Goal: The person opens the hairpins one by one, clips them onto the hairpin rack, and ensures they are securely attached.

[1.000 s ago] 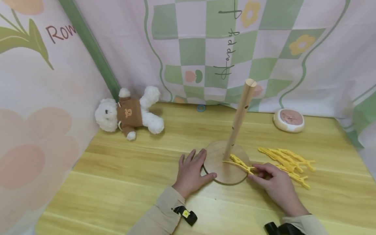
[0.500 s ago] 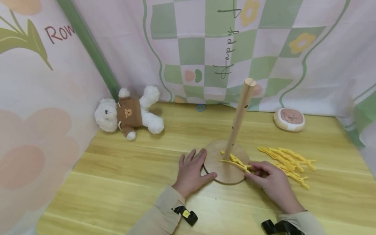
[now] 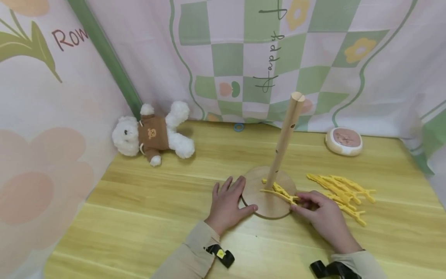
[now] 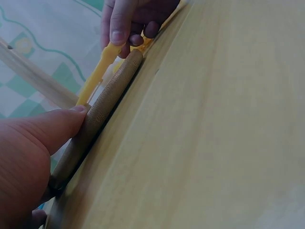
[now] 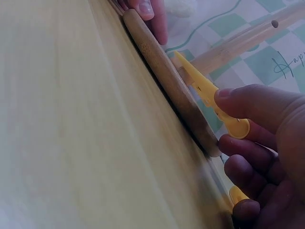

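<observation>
A round wooden base [image 3: 251, 195] with an upright wooden post [image 3: 285, 133] stands on the table. My left hand [image 3: 226, 209] rests against the base's left edge, fingers spread, its thumb on the front rim. Just right of the base, my right hand [image 3: 325, 217] pinches the handle end of a yellow alligator hair clip [image 3: 286, 197]. The clip's jaws are spread at the foot of the post, one smooth and one toothed. In the right wrist view, thumb and fingers squeeze the clip [image 5: 205, 90]. More yellow clips [image 3: 336, 188] lie in a pile beyond the right hand.
A white plush dog [image 3: 156, 133] in a brown shirt lies at the back left. At the back right sits a small white and pink device [image 3: 345, 141]. A blue ring [image 3: 238, 127] lies near the printed curtain [image 3: 228, 60] behind the wood-grain table [image 3: 139, 217].
My right hand has moved slightly left with the clip, and the clip's jaws have spread wider at the post's foot. During the last half second nothing visibly moved. The left hand stayed put.
</observation>
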{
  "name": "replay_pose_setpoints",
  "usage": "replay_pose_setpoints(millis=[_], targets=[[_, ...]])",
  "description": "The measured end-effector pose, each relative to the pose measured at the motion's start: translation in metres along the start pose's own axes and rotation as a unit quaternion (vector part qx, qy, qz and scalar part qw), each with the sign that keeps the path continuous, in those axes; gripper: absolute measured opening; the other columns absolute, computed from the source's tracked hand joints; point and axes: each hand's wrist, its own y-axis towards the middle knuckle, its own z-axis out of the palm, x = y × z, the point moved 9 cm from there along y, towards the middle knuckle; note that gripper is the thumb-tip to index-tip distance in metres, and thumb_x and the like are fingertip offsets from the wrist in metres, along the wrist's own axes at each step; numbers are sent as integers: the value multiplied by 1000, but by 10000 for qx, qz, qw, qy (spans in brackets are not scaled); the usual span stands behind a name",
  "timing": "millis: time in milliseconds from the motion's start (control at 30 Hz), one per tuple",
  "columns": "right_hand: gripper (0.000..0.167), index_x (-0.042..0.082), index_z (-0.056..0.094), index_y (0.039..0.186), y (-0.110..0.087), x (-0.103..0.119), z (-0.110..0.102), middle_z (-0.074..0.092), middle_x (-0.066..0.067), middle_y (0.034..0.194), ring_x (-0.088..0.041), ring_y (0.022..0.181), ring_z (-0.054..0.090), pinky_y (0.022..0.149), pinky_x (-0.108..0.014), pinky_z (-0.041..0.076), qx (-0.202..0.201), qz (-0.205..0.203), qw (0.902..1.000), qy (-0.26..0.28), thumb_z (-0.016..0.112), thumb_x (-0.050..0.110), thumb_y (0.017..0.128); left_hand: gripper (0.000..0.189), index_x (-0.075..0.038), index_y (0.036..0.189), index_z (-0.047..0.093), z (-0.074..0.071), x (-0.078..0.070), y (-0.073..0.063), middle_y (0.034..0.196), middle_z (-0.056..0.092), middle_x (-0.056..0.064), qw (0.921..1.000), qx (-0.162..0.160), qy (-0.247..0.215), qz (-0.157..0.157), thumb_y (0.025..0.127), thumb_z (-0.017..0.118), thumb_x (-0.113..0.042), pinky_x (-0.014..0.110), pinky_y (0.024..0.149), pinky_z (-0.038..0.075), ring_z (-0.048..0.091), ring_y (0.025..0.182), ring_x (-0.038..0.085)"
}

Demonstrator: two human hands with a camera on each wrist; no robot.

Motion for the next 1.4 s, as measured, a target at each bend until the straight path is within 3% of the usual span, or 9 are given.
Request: replay_pose_setpoints(millis=[967,1400], targets=[[29,11,77,106,9,7,16,66,3,85,-7,73,58,62,-22,50,309,231,9993,18,85,25,82,91,-15,158,33,-2,-2,-1,161,34,-2,10000,13,77,-18,89,60,-68,63,118,12,26,150,30],[29,11,76,106,12,10,20,66,3,87,-7,74,58,63,-22,50,240,238,9994,-71,85,23,82,91,-14,158,33,-3,-1,-1,162,34,-2,10000,9,22,-16,89,61,-67,63,118,12,25,150,30]])
